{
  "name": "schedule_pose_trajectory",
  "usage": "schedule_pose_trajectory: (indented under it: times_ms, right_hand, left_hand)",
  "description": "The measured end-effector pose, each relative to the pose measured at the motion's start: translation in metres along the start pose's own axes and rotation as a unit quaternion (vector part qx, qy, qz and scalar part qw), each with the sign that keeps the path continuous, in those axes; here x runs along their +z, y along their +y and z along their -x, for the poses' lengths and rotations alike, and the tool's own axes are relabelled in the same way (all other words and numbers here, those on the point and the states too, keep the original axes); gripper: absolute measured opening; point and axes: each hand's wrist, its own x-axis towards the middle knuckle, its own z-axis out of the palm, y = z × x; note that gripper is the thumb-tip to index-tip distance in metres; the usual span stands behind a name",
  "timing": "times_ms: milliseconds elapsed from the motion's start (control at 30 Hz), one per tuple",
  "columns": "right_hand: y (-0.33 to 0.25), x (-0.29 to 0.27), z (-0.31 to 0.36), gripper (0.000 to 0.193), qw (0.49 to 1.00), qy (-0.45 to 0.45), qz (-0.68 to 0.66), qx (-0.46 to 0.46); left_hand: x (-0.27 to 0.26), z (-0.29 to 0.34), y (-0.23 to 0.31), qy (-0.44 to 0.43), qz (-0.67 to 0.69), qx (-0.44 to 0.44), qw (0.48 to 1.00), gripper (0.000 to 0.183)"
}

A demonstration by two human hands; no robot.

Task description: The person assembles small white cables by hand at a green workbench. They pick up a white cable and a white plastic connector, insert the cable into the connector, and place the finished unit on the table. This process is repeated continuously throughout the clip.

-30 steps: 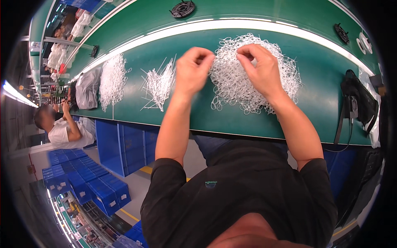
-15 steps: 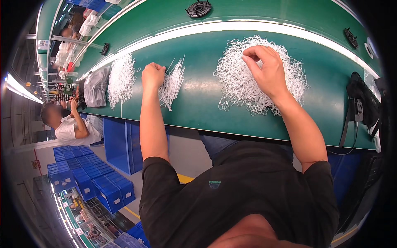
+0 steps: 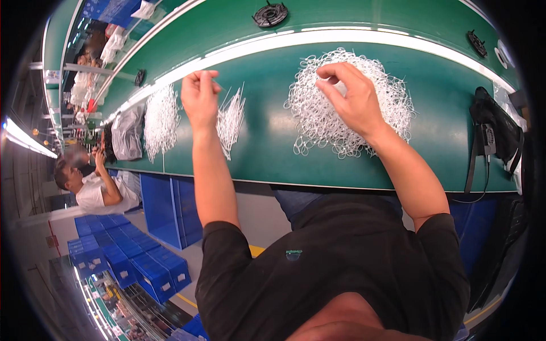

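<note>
My right hand hovers over a wide heap of white looped plastic ties. Its thumb and forefinger are curved, with a gap between their tips, and nothing shows between them. My left hand is raised beside a small bundle of straight white plastic ties. Its fingers are bent inward; whether a thin tie is in them I cannot make out. A second heap of white ties lies to the left of that hand.
A grey plastic bag lies at the table's left, near a seated co-worker. A black mesh bag with a strap rests at the right end. Black round part sits beyond the light strip. Blue crates stand on the floor.
My left hand has lifted away from the small bundle, back of the hand more upward. My right hand has shifted slightly left over the looped ties. The view has tilted a little.
</note>
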Motion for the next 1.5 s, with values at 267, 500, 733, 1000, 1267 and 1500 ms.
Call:
schedule_pose_trajectory:
  times_ms: [267, 500, 733, 1000, 1267, 1500]
  right_hand:
    - [-0.004, 0.005, 0.001, 0.022, 0.995, -0.015, -0.098, -0.009]
    - [-0.001, 0.000, 0.003, 0.011, 0.992, -0.052, -0.097, 0.065]
    - [-0.001, 0.006, 0.005, 0.014, 0.993, 0.017, -0.098, 0.061]
    - [-0.001, 0.010, 0.008, 0.012, 0.981, 0.018, -0.161, 0.109]
    - [-0.002, 0.011, 0.008, 0.009, 0.997, 0.054, -0.047, 0.011]
    - [-0.008, 0.006, 0.005, 0.010, 0.987, 0.067, -0.113, 0.094]
  left_hand:
    - [0.091, 0.056, 0.031, -0.240, 0.390, -0.117, 0.881, 0.009]
    - [0.113, 0.069, 0.022, -0.250, 0.417, -0.129, 0.864, 0.009]
    - [0.125, 0.087, 0.015, -0.136, 0.250, -0.045, 0.958, 0.011]
    - [0.129, 0.088, 0.016, -0.104, 0.404, -0.101, 0.903, 0.010]
    - [0.128, 0.091, 0.015, -0.082, 0.244, -0.029, 0.966, 0.011]
    - [0.133, 0.099, 0.020, -0.150, 0.250, -0.059, 0.955, 0.010]
